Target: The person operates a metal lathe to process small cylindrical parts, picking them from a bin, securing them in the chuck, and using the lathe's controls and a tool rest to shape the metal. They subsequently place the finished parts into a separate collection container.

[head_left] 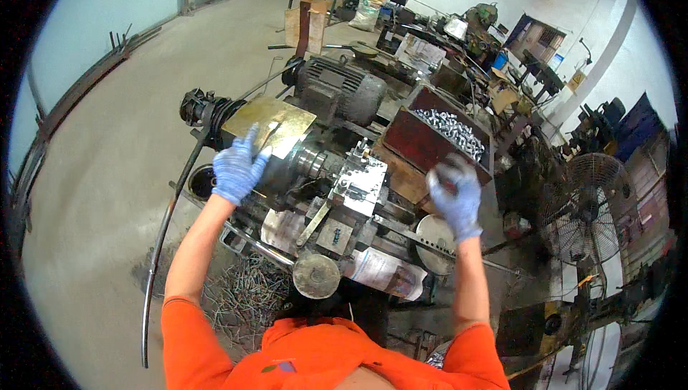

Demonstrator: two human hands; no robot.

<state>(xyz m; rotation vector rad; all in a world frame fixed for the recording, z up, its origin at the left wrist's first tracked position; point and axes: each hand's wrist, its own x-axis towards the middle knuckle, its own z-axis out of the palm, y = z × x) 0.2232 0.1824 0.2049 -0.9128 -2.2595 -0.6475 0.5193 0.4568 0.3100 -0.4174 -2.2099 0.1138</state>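
Observation:
My left hand (240, 169), in a blue-grey glove, is open with its fingers spread at the edge of a brass-coloured cover plate (276, 119) on a small lathe. A thin dark stick (271, 134) lies on the plate by the fingertips. To the right of that plate are the lathe's chuck (312, 163) and a bright metal tool slide (362, 184). My right hand (457, 200), gloved alike, hangs in front of a dark red bin (419, 139) of small shiny metal parts (451, 132). Its fingers are bent and smeared by motion; whether they hold anything is unclear.
An electric motor (340, 89) sits behind the lathe. One long bar (166, 229) slants down at its left. Metal scraps (244, 293) cover the floor below. A round metal disc (316, 276) stands close to my body, and a caged fan (588, 207) at the right.

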